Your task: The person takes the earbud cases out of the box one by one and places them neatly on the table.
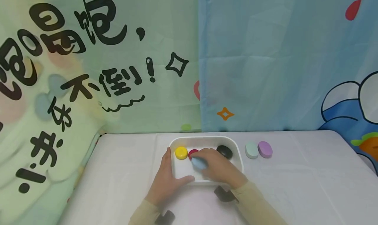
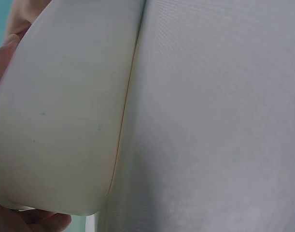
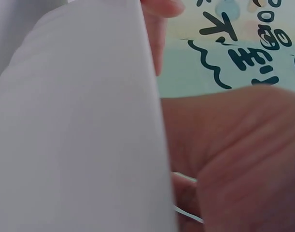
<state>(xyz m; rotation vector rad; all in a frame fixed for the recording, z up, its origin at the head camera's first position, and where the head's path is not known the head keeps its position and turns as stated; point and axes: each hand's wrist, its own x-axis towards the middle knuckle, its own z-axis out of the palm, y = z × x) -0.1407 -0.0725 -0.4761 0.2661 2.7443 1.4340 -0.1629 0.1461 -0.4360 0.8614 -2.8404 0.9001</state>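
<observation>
A white rectangular tray (image 1: 181, 169) sits on the table. My left hand (image 1: 166, 180) holds its near left corner, fingers along the left wall and thumb at the front rim. In the left wrist view, the tray's outer wall (image 2: 65, 111) fills the left half, with fingers (image 2: 46, 221) around its end. Over the tray's middle, my right hand (image 1: 217, 166) pinches a light blue oval piece (image 1: 199, 163). Behind it lie a yellow round piece (image 1: 181, 153), a partly hidden red piece (image 1: 192, 152) and a black oval piece (image 1: 225, 152). The tray wall blocks much of the right wrist view.
Right of the tray, a mint oval piece (image 1: 251, 150) and a purple oval piece (image 1: 265, 149) lie side by side on the white-covered table (image 1: 307, 185). A printed curtain (image 1: 165, 21) hangs behind the table and along its left side.
</observation>
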